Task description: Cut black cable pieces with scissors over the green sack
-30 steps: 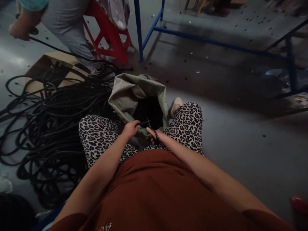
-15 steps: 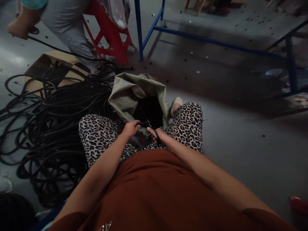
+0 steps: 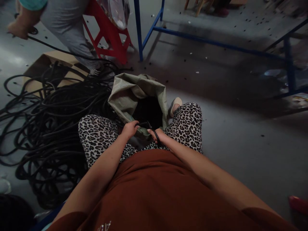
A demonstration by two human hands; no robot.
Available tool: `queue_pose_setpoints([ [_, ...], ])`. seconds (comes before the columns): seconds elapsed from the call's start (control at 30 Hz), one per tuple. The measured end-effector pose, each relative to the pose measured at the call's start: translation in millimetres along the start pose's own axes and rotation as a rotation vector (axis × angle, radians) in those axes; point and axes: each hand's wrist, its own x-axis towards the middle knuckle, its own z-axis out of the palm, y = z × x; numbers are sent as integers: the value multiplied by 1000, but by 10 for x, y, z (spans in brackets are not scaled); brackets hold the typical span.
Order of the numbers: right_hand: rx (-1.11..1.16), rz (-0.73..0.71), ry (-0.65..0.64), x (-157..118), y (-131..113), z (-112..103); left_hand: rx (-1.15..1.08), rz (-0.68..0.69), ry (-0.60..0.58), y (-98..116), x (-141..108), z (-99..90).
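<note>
My left hand [image 3: 130, 129] is closed on a black rubber cord [image 3: 143, 124], whose short end sticks out to the right over the mouth of a sack [image 3: 125, 93]. In my right hand [image 3: 156, 134] is a pair of scissors [image 3: 157, 137] with black handles. Their blades meet the cord's end, just right of my left hand. The pale woven sack stands between my knees with its top spread; its inside is dark, and I cannot make out what lies in it. A big tangle of black cord [image 3: 64, 112] lies on the floor to my left.
A cardboard box [image 3: 36, 70] lies under part of the tangle. Behind it a co-worker's hand [image 3: 20, 29] holds a black cord beside a red plastic stool [image 3: 106, 35]. A blue metal frame [image 3: 192, 38] stands ahead. Small black bits are scattered on the floor.
The scissor blades have swung from pointing up and apart to lying across the cord's end, looking more closed. My left hand stays nearly where it was.
</note>
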Motion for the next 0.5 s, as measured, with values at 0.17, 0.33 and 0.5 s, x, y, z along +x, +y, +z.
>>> queue_pose_setpoints([
  [0.17,97,44,-47,-94,-50,-16,-1,-27,36,24,-8,-38],
  [0.33,93,35,-150,-99,-37,14,5,-43,59,56,-10,-67],
  [0.5,88,40,-151,-44,-14,36,-2,-13,57,68,-7,-47],
])
